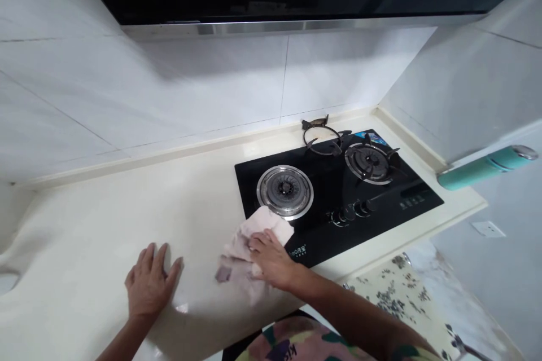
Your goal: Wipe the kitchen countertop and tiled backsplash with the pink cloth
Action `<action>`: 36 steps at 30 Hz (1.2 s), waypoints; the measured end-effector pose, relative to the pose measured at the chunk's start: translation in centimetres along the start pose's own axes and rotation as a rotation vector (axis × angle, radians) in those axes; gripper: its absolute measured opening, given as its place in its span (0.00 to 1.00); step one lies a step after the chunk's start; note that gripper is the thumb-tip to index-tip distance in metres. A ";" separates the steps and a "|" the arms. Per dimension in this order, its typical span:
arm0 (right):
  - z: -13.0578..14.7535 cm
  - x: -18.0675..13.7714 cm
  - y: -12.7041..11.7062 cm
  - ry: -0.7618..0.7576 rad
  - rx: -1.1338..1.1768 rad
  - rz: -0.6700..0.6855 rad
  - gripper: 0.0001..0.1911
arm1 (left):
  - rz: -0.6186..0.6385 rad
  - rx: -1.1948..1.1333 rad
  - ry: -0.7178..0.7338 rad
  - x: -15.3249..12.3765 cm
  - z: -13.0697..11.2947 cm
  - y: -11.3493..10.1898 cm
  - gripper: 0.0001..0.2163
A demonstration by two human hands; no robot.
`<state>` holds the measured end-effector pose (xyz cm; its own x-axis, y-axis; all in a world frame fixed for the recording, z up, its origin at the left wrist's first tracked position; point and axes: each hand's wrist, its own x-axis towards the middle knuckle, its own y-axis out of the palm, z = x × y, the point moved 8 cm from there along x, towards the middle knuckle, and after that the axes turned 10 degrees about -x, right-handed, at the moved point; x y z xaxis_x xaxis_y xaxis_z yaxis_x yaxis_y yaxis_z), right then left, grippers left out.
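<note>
R hand palm-down on pale pink cloth, fingers lightly curled over it, pinning rather than clenching. Cloth bunched on cream worktop, right up against front edge of black glass gas hob. L hand open, flat, fingers spread, holding nothing, resting on worktop to left of cloth, not touching it. For a good wipe: cloth best folded into flat pad, not bunched; even press through whole palm; long overlapping strokes; L hand steadying; clean fold turned out once soiled; extra care along hob edge + round knobs. Count: 2 hands, 1 cloth, 1 hob, 2 burners: L one w/ steel cap, R one w/ grate on top. Plus 1 separate pan support at back of hob, approx 2 knobs (small, hard to be sure), 1 teal flask lying on ledge at far R, 1 wall socket, 1 floral-print fabric below worktop.
</note>
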<state>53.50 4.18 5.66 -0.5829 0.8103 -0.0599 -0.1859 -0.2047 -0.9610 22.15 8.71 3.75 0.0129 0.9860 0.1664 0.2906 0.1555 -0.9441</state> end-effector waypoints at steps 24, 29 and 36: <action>-24.5 -9.6 -7.2 1.027 -0.244 0.016 0.29 | 0.014 0.008 -0.027 0.0 0.2 0.4 0.29; -10.7 -8.7 -1.9 0.778 -0.168 0.017 0.31 | 0.016 0.010 -0.027 0.2 0.3 0.4 0.30; -2.8 -7.3 2.0 0.394 0.107 0.048 0.33 | 0.052 -0.006 -0.043 0.5 0.4 0.5 0.31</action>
<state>59.61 -0.66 3.45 -0.2492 0.9426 -0.2224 -0.2598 -0.2863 -0.9223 21.88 9.28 3.28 -0.0129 0.9944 0.1047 0.2968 0.1038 -0.9493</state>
